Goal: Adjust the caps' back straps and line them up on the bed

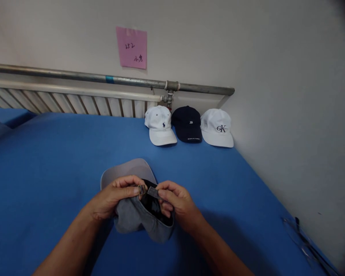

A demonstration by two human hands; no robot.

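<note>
A blue surface [60, 161] meets a white radiator [103, 103]. The left fingers [130, 191] pinch the metal buckle [142, 189]; the right fingers [167, 196] pinch the strap end [153, 192]. The grey baseball cap [143, 218] is held between them, peak beyond. Fastening judged incomplete: strap unthreaded, clear of buckle. Beyond and rightward stand three baseball caps in a row: white [159, 117], navy [186, 119], white [215, 119].

Dim light; soft shadows; upper right corner dark.

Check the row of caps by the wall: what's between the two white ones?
A dark navy cap, between the left white cap and the right white cap; shows in the head view.
</note>
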